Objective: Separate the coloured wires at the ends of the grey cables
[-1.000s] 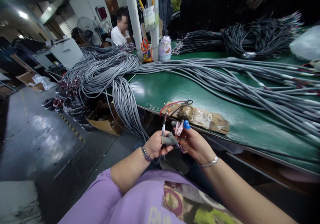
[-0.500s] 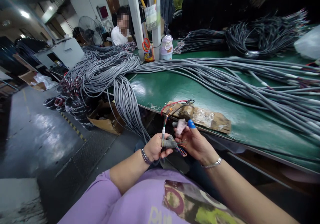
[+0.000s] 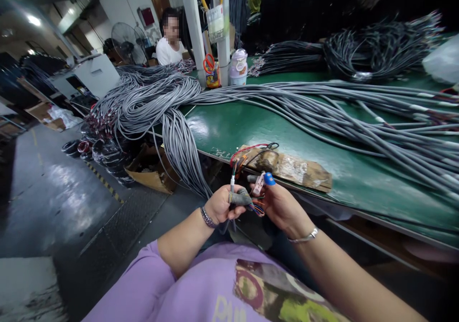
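Observation:
My left hand (image 3: 220, 206) is closed around a grey cable, its thumb covered in a grey wrap. Thin coloured wires (image 3: 257, 208) fan out from the cable end, to the right of that thumb. Above the fist a white-banded cable piece (image 3: 232, 183) stands upright with bare coloured leads. In my right hand (image 3: 281, 206), between the blue-capped thumb and a grey-tipped finger, is a small pale connector housing (image 3: 258, 184) with dark marks. The right hand's other fingers curl close to the coloured wires; whether they grip one is hidden.
A taped cardboard strip (image 3: 297, 169) lies along the edge of the green table (image 3: 229, 126), red and black leads at its left end. Long grey cables (image 3: 287, 94) cross the table and hang over its edge (image 3: 182, 145). A person (image 3: 170, 44) sits beyond.
The connector housing has turned and tilted in my right hand, its marked side now showing. My right thumb has shifted slightly left, and the left hand has moved a little left and up.

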A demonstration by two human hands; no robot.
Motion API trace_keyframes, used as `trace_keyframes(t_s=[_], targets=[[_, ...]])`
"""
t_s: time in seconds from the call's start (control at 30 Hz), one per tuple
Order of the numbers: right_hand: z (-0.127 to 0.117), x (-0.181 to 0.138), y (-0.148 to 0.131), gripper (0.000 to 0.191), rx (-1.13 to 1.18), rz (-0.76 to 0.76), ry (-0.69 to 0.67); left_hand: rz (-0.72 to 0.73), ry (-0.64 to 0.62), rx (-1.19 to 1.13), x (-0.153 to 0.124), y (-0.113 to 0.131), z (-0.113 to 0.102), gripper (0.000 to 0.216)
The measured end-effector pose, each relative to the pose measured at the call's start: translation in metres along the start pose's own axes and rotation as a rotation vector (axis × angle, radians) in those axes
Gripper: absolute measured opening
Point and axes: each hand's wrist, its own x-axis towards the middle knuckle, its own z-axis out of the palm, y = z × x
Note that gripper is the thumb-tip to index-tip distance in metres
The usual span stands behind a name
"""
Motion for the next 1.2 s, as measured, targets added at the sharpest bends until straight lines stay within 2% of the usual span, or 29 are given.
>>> trace_keyframes(t_s=[0.23, 0.67, 0.93, 1.2], targets=[[0.005, 0.000, -0.003, 0.041, -0.007, -0.043, 0.045, -0.028, -0.004, 0.020, 0.003, -0.006, 0.002, 0.033], [0.003, 0.000, 0.001, 0.036, -0.010, -0.046, 0.042, -0.082, 0.034, 0.030, 0.002, -0.004, 0.009, 0.041], [0.005, -0.003, 0.002, 0.041, -0.056, -0.056, 0.041, -0.093, 0.050, 0.020, 0.005, -0.008, 0.011, 0.041], [-0.009, -0.005, 0.003, 0.035, 0.047, 0.069, 0.022, -0.064, 0.031, 0.079, -0.015, -0.020, 0.015, 0.036]])
